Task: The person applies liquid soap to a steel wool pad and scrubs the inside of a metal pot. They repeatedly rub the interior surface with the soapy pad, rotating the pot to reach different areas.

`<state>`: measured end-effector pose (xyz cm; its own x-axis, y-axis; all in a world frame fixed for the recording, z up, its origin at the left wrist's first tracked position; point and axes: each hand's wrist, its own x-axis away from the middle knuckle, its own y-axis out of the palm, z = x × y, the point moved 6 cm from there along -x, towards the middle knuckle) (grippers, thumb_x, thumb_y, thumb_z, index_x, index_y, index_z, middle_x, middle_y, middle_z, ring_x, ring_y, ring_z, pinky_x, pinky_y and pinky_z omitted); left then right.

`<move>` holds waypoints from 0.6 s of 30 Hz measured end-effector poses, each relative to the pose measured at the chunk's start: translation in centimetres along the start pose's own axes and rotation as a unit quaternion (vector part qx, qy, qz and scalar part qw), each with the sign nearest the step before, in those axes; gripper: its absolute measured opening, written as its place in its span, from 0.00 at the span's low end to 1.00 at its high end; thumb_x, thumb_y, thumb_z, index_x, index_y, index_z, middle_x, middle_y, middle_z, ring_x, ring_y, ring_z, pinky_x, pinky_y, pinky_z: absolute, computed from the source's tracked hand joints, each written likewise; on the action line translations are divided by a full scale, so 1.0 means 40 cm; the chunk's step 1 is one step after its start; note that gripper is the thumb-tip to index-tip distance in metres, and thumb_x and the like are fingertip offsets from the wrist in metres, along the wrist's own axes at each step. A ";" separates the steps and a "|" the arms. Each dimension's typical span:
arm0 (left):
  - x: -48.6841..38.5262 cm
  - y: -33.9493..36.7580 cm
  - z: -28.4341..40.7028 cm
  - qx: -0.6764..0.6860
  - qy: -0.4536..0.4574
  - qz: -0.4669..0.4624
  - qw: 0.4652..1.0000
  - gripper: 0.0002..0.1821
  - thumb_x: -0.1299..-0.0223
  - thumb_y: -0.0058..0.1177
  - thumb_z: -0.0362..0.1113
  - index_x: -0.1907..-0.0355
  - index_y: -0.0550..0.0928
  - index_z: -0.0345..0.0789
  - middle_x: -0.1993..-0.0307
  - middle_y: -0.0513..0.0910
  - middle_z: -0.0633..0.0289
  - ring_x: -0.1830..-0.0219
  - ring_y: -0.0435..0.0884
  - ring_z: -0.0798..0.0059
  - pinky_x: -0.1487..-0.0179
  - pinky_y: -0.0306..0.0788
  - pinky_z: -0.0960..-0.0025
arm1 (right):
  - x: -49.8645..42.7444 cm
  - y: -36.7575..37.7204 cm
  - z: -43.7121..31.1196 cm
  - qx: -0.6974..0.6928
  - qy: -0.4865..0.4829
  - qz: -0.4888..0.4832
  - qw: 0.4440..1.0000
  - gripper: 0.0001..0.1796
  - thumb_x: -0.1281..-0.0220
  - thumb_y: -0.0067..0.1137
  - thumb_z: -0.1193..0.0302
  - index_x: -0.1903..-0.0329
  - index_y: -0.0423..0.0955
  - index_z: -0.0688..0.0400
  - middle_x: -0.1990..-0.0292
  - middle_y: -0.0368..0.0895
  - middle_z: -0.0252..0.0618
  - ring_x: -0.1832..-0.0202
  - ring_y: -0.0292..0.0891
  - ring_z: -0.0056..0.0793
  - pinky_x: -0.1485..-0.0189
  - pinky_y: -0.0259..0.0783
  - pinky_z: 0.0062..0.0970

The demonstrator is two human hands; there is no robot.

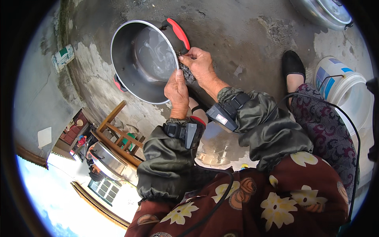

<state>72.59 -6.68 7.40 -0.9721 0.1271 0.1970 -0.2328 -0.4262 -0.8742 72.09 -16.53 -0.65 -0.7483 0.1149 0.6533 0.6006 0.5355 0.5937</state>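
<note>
A deep dark-grey cooking pot (133, 80) with a pale metal rim is tilted in front of me. Cloudy water lies in its bottom. One red-and-black side handle (178, 33) is at its upper right, and the other red handle (119, 83) shows at the lower left. My left hand (177, 91) grips the pot's near rim, thumb on top. Beside it, my right hand (201, 63) holds a wiry metal scourer (187, 73) at the pot's outer wall, just below the upper handle. The right hand's fingers partly hide the scourer.
A white plastic bucket (334, 77) stands by my shoe (293, 63) at right. A large metal pot (325, 13) sits at upper right. On the left are a tipped white tub (63, 58), a wooden stool (111, 124), a shiny metal basin (106, 160) and a person (95, 171). The concrete floor is wet.
</note>
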 end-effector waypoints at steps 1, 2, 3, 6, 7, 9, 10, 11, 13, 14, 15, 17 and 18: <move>0.001 0.000 -0.005 0.010 -0.010 -0.010 1.000 0.23 0.30 0.37 0.47 0.63 0.80 0.28 0.75 0.78 0.55 0.73 0.74 0.65 0.66 0.68 0.68 | -0.003 0.001 -0.002 -0.049 -0.008 -0.004 0.999 0.04 0.48 0.61 0.80 0.68 0.76 0.66 0.73 0.77 0.35 0.72 0.72 0.20 0.68 0.70 0.21; 0.002 0.000 -0.009 0.025 -0.016 -0.021 0.999 0.24 0.29 0.36 0.47 0.65 0.78 0.27 0.77 0.76 0.59 0.74 0.70 0.72 0.67 0.66 0.70 | -0.009 0.003 0.008 -0.101 0.044 -0.013 0.994 0.04 0.48 0.62 0.79 0.69 0.76 0.66 0.74 0.77 0.36 0.72 0.72 0.22 0.69 0.70 0.22; 0.001 0.000 -0.010 0.038 -0.016 -0.025 0.999 0.25 0.29 0.36 0.47 0.67 0.77 0.25 0.78 0.73 0.63 0.74 0.66 0.79 0.68 0.64 0.73 | -0.010 0.003 0.017 -0.102 0.090 -0.009 0.991 0.04 0.48 0.62 0.79 0.69 0.76 0.66 0.74 0.77 0.36 0.72 0.72 0.22 0.70 0.70 0.22; 0.004 0.005 -0.019 0.098 -0.047 -0.049 0.993 0.26 0.28 0.35 0.48 0.67 0.77 0.24 0.77 0.74 0.64 0.73 0.67 0.80 0.68 0.64 0.73 | -0.004 0.015 0.001 -0.119 0.151 -0.042 0.980 0.04 0.46 0.61 0.78 0.69 0.76 0.66 0.74 0.77 0.37 0.73 0.72 0.23 0.70 0.69 0.24; 0.002 0.005 -0.027 0.112 -0.076 -0.053 0.989 0.26 0.28 0.35 0.48 0.67 0.77 0.24 0.77 0.74 0.64 0.73 0.67 0.80 0.68 0.64 0.73 | -0.001 0.016 -0.010 -0.100 0.150 -0.037 0.983 0.04 0.46 0.61 0.78 0.69 0.76 0.66 0.74 0.77 0.37 0.73 0.72 0.23 0.70 0.69 0.24; -0.001 -0.001 -0.022 0.093 -0.053 -0.040 0.993 0.28 0.30 0.35 0.50 0.71 0.77 0.26 0.81 0.72 0.49 0.77 0.66 0.62 0.68 0.64 0.62 | 0.008 0.016 -0.026 -0.058 0.157 -0.027 0.986 0.04 0.46 0.60 0.78 0.70 0.76 0.66 0.74 0.77 0.37 0.73 0.72 0.23 0.70 0.69 0.25; -0.003 -0.002 -0.021 0.086 -0.047 -0.040 0.994 0.28 0.30 0.35 0.50 0.70 0.77 0.26 0.81 0.73 0.49 0.77 0.66 0.61 0.68 0.64 0.61 | 0.013 0.015 -0.031 -0.040 0.154 -0.017 0.987 0.03 0.46 0.59 0.79 0.69 0.76 0.67 0.74 0.77 0.37 0.73 0.72 0.24 0.70 0.70 0.25; -0.005 -0.003 -0.018 0.080 -0.035 -0.040 0.995 0.28 0.30 0.35 0.50 0.69 0.78 0.25 0.80 0.73 0.48 0.77 0.67 0.61 0.67 0.65 0.61 | 0.012 0.019 -0.041 -0.062 0.135 -0.020 0.989 0.04 0.45 0.59 0.79 0.68 0.75 0.67 0.73 0.77 0.37 0.73 0.72 0.23 0.70 0.70 0.25; -0.005 -0.005 -0.020 0.049 -0.036 -0.039 0.997 0.28 0.30 0.34 0.49 0.68 0.79 0.26 0.79 0.75 0.45 0.77 0.69 0.56 0.67 0.66 0.60 | 0.017 0.020 -0.032 -0.078 0.164 -0.002 0.983 0.05 0.44 0.59 0.78 0.66 0.75 0.68 0.72 0.77 0.37 0.72 0.73 0.23 0.69 0.70 0.24; -0.005 -0.003 -0.019 0.037 -0.033 -0.042 0.998 0.27 0.30 0.35 0.49 0.68 0.79 0.26 0.78 0.75 0.45 0.77 0.70 0.56 0.67 0.66 0.60 | 0.013 0.022 -0.037 -0.092 0.139 -0.002 0.986 0.04 0.45 0.59 0.79 0.68 0.74 0.67 0.73 0.77 0.38 0.74 0.72 0.24 0.70 0.70 0.24; -0.006 -0.002 -0.019 0.028 -0.034 -0.044 0.998 0.27 0.30 0.35 0.49 0.68 0.79 0.26 0.78 0.75 0.45 0.77 0.70 0.55 0.68 0.66 0.60 | 0.012 0.021 -0.030 -0.099 0.154 0.005 0.983 0.04 0.46 0.59 0.79 0.69 0.74 0.68 0.74 0.77 0.38 0.74 0.72 0.25 0.71 0.70 0.25; -0.008 -0.001 -0.017 0.040 -0.028 -0.035 0.998 0.26 0.30 0.35 0.48 0.69 0.79 0.27 0.79 0.75 0.46 0.78 0.70 0.56 0.69 0.66 0.61 | 0.002 0.021 -0.023 -0.129 0.157 0.017 0.979 0.04 0.47 0.59 0.80 0.69 0.75 0.69 0.74 0.77 0.40 0.75 0.72 0.27 0.72 0.70 0.28; -0.007 -0.001 -0.016 0.048 -0.030 -0.034 0.998 0.26 0.30 0.36 0.48 0.69 0.79 0.27 0.79 0.74 0.47 0.78 0.70 0.56 0.69 0.65 0.61 | -0.003 0.023 -0.017 -0.143 0.173 0.014 0.974 0.04 0.47 0.61 0.80 0.69 0.76 0.69 0.73 0.78 0.41 0.75 0.73 0.28 0.72 0.70 0.28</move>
<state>72.90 -6.14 7.09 -0.9533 0.1068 0.2826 -0.2970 -0.5029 -0.8117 72.93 -16.61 0.15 -0.6197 -0.1899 0.7615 0.7110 0.2752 0.6471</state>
